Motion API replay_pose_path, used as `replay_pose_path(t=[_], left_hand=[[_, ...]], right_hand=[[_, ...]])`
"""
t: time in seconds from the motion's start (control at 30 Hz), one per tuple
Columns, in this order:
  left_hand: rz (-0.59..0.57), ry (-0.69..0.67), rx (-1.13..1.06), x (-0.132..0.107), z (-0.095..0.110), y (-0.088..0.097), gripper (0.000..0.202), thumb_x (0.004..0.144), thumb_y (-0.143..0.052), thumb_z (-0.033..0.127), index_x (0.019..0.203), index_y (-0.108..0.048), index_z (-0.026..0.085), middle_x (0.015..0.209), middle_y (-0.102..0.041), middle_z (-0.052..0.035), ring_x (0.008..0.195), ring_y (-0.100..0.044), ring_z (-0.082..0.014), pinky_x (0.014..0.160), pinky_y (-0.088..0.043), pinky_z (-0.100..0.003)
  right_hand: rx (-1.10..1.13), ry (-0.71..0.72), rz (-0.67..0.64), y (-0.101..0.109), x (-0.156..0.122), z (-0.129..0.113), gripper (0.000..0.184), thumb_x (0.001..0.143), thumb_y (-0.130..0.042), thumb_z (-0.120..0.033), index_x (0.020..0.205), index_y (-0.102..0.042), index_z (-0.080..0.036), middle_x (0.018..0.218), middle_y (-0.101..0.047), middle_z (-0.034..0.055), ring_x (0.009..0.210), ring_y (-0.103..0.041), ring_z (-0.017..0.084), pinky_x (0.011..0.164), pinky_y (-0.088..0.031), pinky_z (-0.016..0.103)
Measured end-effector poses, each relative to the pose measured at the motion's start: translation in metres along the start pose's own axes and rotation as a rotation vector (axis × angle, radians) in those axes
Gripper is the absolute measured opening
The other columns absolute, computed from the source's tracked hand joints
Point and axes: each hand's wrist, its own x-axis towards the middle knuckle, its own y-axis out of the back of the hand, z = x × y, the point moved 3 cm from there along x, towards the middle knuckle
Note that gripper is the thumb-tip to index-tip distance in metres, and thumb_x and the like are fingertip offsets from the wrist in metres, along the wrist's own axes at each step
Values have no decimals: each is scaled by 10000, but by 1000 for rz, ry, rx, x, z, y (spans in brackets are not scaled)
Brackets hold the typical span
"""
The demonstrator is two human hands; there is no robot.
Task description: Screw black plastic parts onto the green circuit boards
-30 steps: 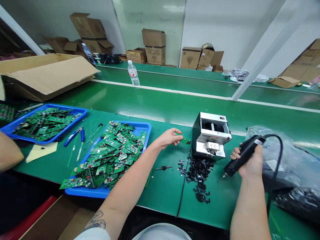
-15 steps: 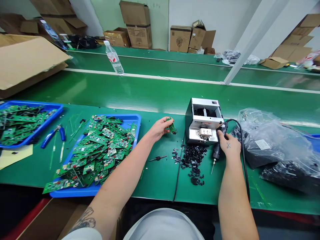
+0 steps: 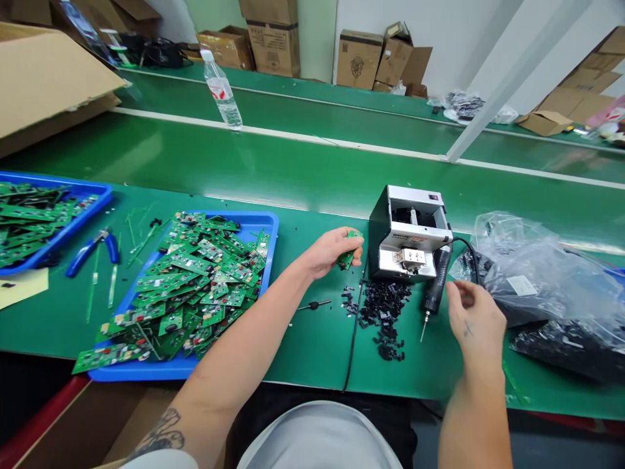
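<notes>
Green circuit board (image 3: 347, 259) clamped in curled fingers of left hand (image 3: 328, 253); electric screwdriver (image 3: 437, 286) now down on green mat (image 3: 312, 365); right hand (image 3: 474, 322) empty, fingers apart.

Head-worn view, facing forward and down, close above left hand (image 3: 329, 253), right hand (image 3: 476, 319)

Live count: two blue trays (image 3: 258, 225) | one circuit board (image 3: 346, 259) in hand | one electric screwdriver (image 3: 436, 286) | one screw feeder (image 3: 409, 234) | one water bottle (image 3: 222, 94)

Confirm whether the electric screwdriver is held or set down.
Set down: the electric screwdriver lies on the green bench, the right hand clear of it.
</notes>
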Motion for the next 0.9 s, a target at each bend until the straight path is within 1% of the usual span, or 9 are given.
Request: replay_pose_path(t=[0.07, 0.1, 0.17, 0.27, 0.37, 0.43, 0.57, 0.73, 0.9], left_hand=[[-109, 23, 2, -6, 2, -14, 298, 863, -633, 395, 941, -457, 167, 676, -538, 31, 580, -537, -77, 661, -468, -275], [-152, 50, 2, -9, 3, -19, 289, 875, -616, 396, 939, -445, 172, 680, -528, 32, 567, -516, -71, 629, -465, -265], [-209, 114, 11, -13, 2, -28, 271, 899, -576, 403, 955, -433, 179, 716, -517, 27, 558, -474, -60, 562, -443, -240], [-234, 197, 62, -15, 0, -35, 208, 920, -522, 356, 983, -430, 180, 781, -512, 15, 578, -452, -57, 508, -416, -215], [-268, 262, 143, -16, -2, -37, 109, 889, -491, 232, 959, -432, 172, 802, -532, 2, 597, -462, -65, 484, -397, -205], [-312, 272, 185, -16, -3, -38, 96, 868, -478, 193, 949, -434, 167, 816, -561, -13, 614, -478, -72, 486, -396, -204], [-404, 251, 275, -18, -8, -38, 163, 878, -511, 246, 1010, -478, 156, 910, -604, -45, 664, -525, -81, 521, -417, -206], [-491, 254, 387, -21, -13, -41, 220, 882, -548, 294, 1048, -580, 152, 838, -546, -7, 662, -519, -78, 536, -409, -202], [-596, 324, 374, -23, -29, -53, 276, 870, -569, 286, 1126, -567, 185, 838, -538, 9, 643, -516, -73, 519, -384, -189]], right_hand=[[30, 41, -9, 9, -38, 8, 436, 828, -525, -591, 881, -685, -189, 779, -687, 87, 692, -628, 222, 732, -487, 342], [46, 83, -45, 10, -56, 11, 429, 810, -556, -611, 825, -682, -201, 743, -682, 72, 656, -624, 206, 684, -485, 316], [39, 219, -123, 8, -89, 12, 395, 843, -553, -591, 793, -665, -216, 714, -674, 43, 608, -614, 173, 598, -462, 276], [-52, 312, -197, -3, -118, 10, 377, 885, -519, -565, 766, -648, -231, 649, -632, 6, 538, -575, 143, 500, -401, 251], [-99, 361, -214, -11, -123, 4, 384, 898, -503, -561, 743, -641, -238, 616, -600, -8, 515, -558, 136, 480, -368, 251], [-106, 392, -209, -14, -122, 0, 380, 906, -502, -549, 735, -637, -237, 618, -600, -10, 514, -559, 133, 482, -357, 253], [-115, 459, -175, -18, -120, -3, 356, 936, -489, -484, 737, -631, -225, 626, -612, 2, 525, -564, 139, 503, -342, 263], [-102, 493, -152, -23, -120, -1, 302, 945, -493, -437, 791, -633, -218, 685, -635, 8, 556, -566, 144, 543, -347, 277], [-42, 603, -72, -13, -113, -7, 197, 945, -531, -350, 883, -640, -198, 732, -643, 16, 629, -566, 143, 653, -400, 285]])
